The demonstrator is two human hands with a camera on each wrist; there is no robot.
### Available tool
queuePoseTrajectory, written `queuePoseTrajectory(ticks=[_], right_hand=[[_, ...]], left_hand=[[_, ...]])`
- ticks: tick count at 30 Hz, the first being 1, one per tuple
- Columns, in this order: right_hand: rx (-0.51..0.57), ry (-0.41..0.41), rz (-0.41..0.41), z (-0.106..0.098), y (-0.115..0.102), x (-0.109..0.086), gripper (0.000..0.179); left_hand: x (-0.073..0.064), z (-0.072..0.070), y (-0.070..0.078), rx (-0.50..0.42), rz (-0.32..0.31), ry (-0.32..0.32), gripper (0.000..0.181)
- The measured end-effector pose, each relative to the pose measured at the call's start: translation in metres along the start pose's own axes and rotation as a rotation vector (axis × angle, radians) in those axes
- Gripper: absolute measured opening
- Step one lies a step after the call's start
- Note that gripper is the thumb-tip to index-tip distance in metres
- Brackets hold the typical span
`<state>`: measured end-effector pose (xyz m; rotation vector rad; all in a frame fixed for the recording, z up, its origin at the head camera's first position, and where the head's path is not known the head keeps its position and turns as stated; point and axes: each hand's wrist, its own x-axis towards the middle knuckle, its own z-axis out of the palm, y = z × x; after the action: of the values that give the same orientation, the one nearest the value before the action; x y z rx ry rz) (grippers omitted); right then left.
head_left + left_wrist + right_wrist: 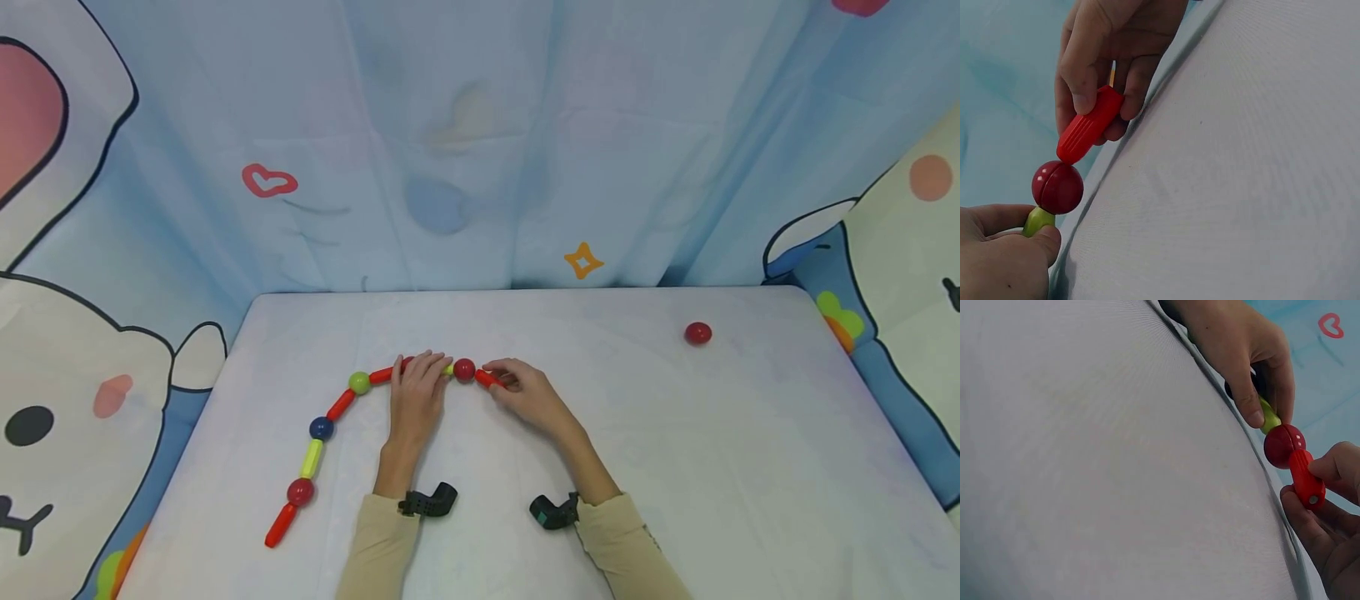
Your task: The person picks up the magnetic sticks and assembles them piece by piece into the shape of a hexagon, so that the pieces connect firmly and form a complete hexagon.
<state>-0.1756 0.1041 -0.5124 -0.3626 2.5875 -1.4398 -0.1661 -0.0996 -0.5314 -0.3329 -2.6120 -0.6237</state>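
A curved chain of balls and rods lies on the table. Its lower left end is a red rod (281,525). Between thumb and fingers, my left hand (417,392) pinches a yellow-green rod (1038,220) near the chain's right end, hiding most of it from the head view. Joined to that rod is a dark red ball (464,370) with a groove round it. My right hand (531,396) pinches another red rod (1090,125), ribbed along its side. One end of this rod meets the ball; a small silvery disc (1314,500) shows on its other end.
Along the chain are a green ball (360,383), a blue ball (322,428), a yellow rod (311,458) and a red ball (301,492). A loose red ball (698,333) sits at the table's back right. Behind the white-covered table (750,467) hangs a blue curtain (480,208).
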Motion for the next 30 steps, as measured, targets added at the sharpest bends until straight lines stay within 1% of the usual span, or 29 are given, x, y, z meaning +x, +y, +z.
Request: queuePoseTrajectory(ticks=[11, 16, 22, 24, 30], right_hand=[[-0.012, -0.018, -0.037, 0.0012, -0.0035, -0.0021, 0.033], [-0.009, -0.03, -0.034, 0.0008, -0.0046, -0.0029, 0.033], [0.005, -0.04, -0.017, 0.0014, -0.0026, -0.0019, 0.033], [0.004, -0.04, -0.022, 0.0014, -0.002, -0.0016, 0.033], [-0.016, -0.019, -0.027, 0.0004, -0.0018, -0.0014, 0.031]], left_hand=[[0.0002, 0.0007, 0.0003, -0.015, 0.02, 0.046, 0.031], [0.0001, 0.0014, -0.0003, -0.015, 0.015, 0.046, 0.03], [0.0002, 0.0018, -0.0005, -0.016, -0.007, 0.035, 0.03], [0.0001, 0.002, -0.0005, -0.012, -0.015, 0.034, 0.029], [0.0001, 0.0018, 0.0003, 0.001, -0.038, 0.029, 0.028]])
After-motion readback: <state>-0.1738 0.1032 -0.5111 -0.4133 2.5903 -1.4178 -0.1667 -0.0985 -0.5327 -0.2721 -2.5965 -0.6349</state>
